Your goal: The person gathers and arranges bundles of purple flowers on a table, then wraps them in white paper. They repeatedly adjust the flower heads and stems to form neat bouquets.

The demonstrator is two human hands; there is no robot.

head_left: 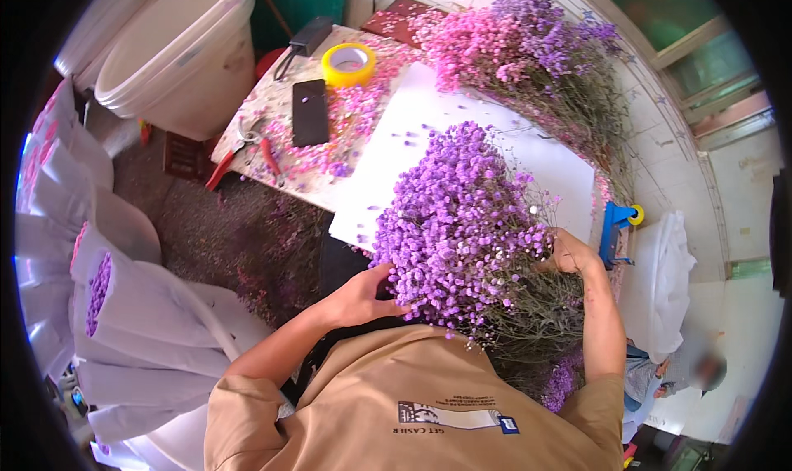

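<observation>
- The purple bunch [454, 215] is before the chest, over the near part of the white sheet [388, 153]; it should be turned gently, as heads may drop.
- The left hand [360, 298] is half open, cupped against its left side: better to support, not squeeze.
- The right hand [569, 251] curls at its right side, fingertips hidden; how closed, I cannot tell.
- Far left, red-handled cutters [268, 152] lie on the tabletop [309, 182].

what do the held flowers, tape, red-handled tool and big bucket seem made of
Held flowers: probably dried plant matter; matte, papery-looking heads on thin, brittle-looking stems.
Tape: likely plastic film; smooth, bright yellow roll around a pale core.
Red-handled tool: probably metal, judging by its grey head; the grips look plastic-coated.
Big bucket: likely moulded plastic; smudged off-white wall and ridged rim.
</observation>
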